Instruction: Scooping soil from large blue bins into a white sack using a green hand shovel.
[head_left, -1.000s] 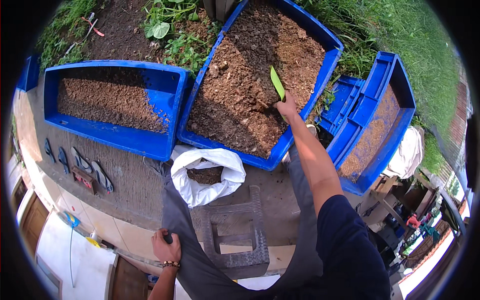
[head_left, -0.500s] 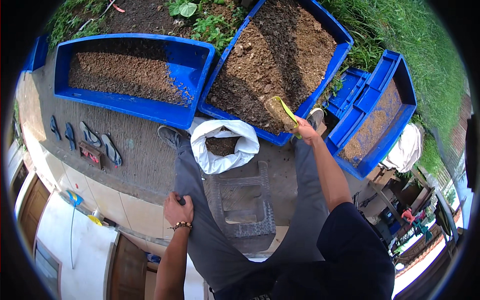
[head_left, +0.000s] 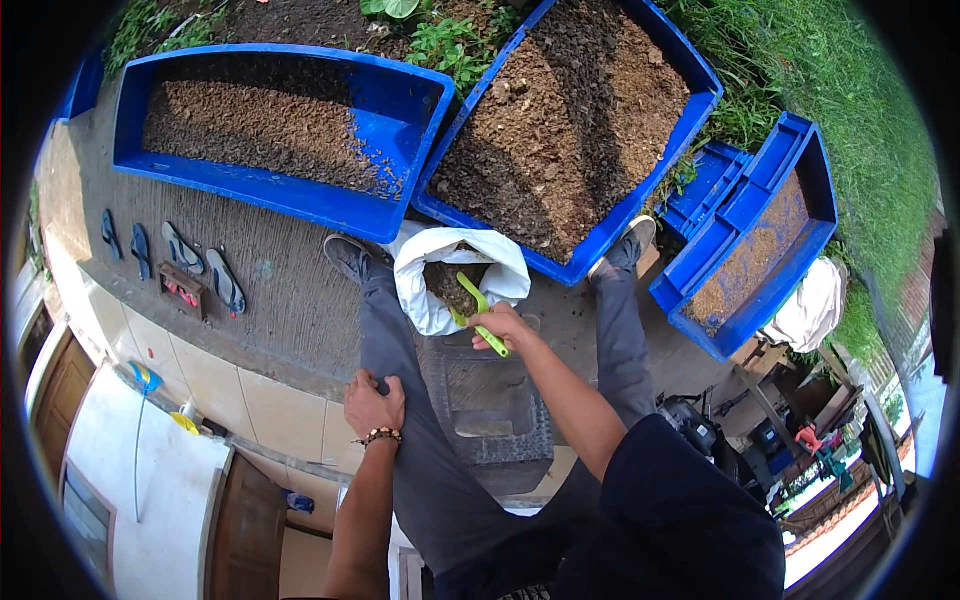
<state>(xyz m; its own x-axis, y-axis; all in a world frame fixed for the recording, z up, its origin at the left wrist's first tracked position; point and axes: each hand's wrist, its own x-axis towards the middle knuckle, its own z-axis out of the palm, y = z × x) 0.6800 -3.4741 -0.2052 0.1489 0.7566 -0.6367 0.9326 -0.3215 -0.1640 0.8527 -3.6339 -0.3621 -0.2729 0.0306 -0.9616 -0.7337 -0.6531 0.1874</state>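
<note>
My right hand (head_left: 502, 328) grips the handle of a lime-green hand trowel (head_left: 481, 295). The trowel's blade dips into the mouth of a white sack (head_left: 415, 291), which stands with its rim rolled back between my feet. Dark, crumbly material (head_left: 447, 284) lies inside the sack; the blade's tip is partly hidden there. Resting on my left knee, my left hand (head_left: 374, 404) holds nothing, its fingers loosely spread over the grey trouser leg. Just beyond the sack is a large blue tub (head_left: 594, 262) filled with brown, crumbly substrate (head_left: 565, 130).
A second blue tub (head_left: 280, 207) with similar substrate stands at left, and a narrower blue tub (head_left: 745, 290) at right. A grey plastic crate (head_left: 500, 463) sits between my legs. Several sandals (head_left: 225, 281) lie on the concrete at left. Another white sack (head_left: 812, 305) stands at far right.
My right hand has moved left and nearer with the trowel, from the large blue tub to the white sack. My left hand stays on the knee.
</note>
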